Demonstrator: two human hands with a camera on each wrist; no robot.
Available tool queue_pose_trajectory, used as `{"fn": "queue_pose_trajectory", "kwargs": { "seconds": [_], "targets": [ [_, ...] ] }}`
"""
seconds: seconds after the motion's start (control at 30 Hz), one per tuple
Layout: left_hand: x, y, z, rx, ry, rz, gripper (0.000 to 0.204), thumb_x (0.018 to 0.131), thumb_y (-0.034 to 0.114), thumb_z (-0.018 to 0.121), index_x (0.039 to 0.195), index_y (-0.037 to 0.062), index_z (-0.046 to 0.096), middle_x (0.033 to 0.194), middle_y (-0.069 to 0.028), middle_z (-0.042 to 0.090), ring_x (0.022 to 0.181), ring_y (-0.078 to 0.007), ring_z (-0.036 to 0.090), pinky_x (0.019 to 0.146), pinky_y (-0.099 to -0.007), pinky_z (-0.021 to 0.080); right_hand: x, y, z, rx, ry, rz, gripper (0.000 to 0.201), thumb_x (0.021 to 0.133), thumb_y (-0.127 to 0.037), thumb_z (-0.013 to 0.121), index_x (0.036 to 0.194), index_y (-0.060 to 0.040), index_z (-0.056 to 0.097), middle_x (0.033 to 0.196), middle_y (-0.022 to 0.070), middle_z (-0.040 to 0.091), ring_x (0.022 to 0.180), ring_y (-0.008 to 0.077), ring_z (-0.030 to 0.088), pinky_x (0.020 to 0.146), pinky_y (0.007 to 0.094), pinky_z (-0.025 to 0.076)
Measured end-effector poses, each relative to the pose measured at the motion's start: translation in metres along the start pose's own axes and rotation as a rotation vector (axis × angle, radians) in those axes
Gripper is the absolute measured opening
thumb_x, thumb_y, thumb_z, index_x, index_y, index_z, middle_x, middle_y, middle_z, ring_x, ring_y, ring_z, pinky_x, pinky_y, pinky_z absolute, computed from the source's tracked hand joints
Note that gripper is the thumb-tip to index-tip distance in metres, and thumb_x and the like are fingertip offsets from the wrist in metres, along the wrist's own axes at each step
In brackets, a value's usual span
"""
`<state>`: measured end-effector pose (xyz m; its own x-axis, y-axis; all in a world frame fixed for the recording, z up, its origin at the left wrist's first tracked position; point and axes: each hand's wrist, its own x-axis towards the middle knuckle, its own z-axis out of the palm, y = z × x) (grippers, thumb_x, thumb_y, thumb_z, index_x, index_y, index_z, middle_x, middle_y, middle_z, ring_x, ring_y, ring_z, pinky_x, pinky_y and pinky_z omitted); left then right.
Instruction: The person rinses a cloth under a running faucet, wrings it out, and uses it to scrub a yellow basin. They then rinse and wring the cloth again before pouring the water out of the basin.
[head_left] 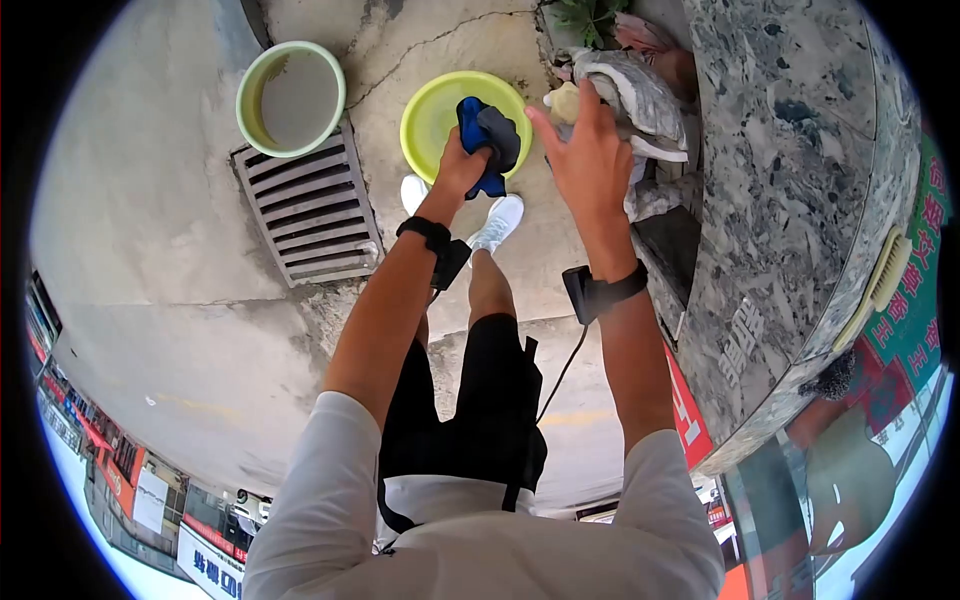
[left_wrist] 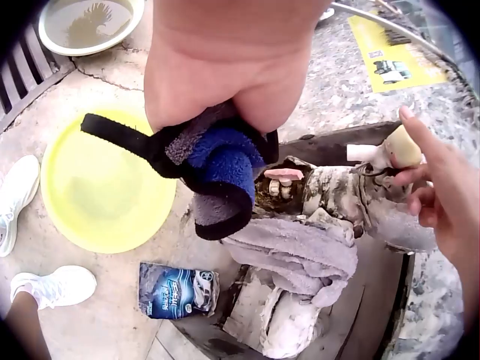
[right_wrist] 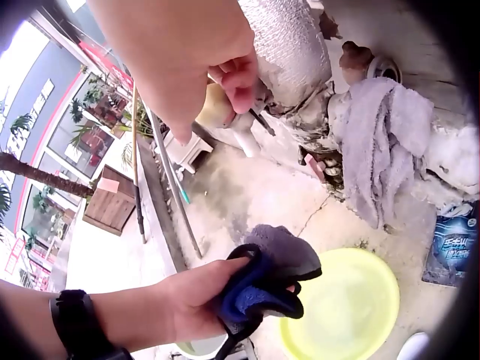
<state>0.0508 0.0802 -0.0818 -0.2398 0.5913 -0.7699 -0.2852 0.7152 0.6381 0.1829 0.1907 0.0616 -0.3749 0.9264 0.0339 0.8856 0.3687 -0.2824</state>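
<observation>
In the head view my left hand point(head_left: 458, 172) grips a blue and grey cloth point(head_left: 487, 140) with dark edging, bunched over a yellow-green basin point(head_left: 425, 120). The left wrist view shows the cloth point(left_wrist: 225, 169) folded and hanging from that hand. My right hand point(head_left: 590, 160) reaches to the wall side with thumb and forefinger spread apart. Its fingers are close beside a yellowish round knob point(left_wrist: 405, 146) with a white spout point(left_wrist: 363, 153), next to a wrapped pipe point(right_wrist: 289, 45). From the right wrist, the knob point(right_wrist: 215, 105) lies partly behind the hand.
A pale green basin point(head_left: 252, 100) of murky water stands beside a floor grate point(head_left: 310, 205). A grey towel point(left_wrist: 300, 251) drapes over the wrapped pipes, near a blue packet point(left_wrist: 176, 291). A marble-patterned counter point(head_left: 780, 200) borders the right, with a brush point(head_left: 885, 270) on its edge.
</observation>
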Motion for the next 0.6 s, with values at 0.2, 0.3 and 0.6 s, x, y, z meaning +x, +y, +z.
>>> {"fn": "queue_pose_trajectory", "kwargs": {
  "seconds": [0.2,0.3,0.6],
  "targets": [
    [0.04,-0.009,0.025,-0.09,-0.058,0.106,0.05,0.09,-0.003,0.061,0.138,0.0017,0.048,0.116,-0.0112,0.067,0.101,-0.0185,0.067,0.087,-0.0311,0.055,0.003,0.009,0.021,0.013,0.104,-0.075,0.051,0.087,-0.034,0.075,0.127,-0.0074,0.058,0.083,0.016,0.061,0.065,0.0355,0.067,0.053,0.0408,0.054],
    [0.058,-0.018,0.029,-0.226,-0.164,0.156,0.057,0.084,-0.005,0.065,0.138,0.0018,0.049,0.115,-0.0116,0.068,0.099,-0.02,0.068,0.087,-0.0314,0.055,0.004,0.013,0.02,0.131,0.03,-0.075,0.049,0.086,-0.026,0.077,0.128,-0.0083,0.058,0.083,0.0169,0.059,0.067,0.0353,0.067,0.056,0.0419,0.054],
    [0.066,-0.002,0.022,-0.229,-0.329,0.127,0.063,0.082,-0.009,0.065,0.141,0.0069,0.048,0.117,-0.007,0.065,0.102,-0.0166,0.065,0.089,-0.0294,0.054,0.006,0.016,0.005,0.244,-0.132,-0.105,0.054,0.088,-0.014,0.075,0.138,-0.0143,0.055,0.096,0.0161,0.054,0.077,0.0326,0.062,0.067,0.0419,0.052]
  ]
}}
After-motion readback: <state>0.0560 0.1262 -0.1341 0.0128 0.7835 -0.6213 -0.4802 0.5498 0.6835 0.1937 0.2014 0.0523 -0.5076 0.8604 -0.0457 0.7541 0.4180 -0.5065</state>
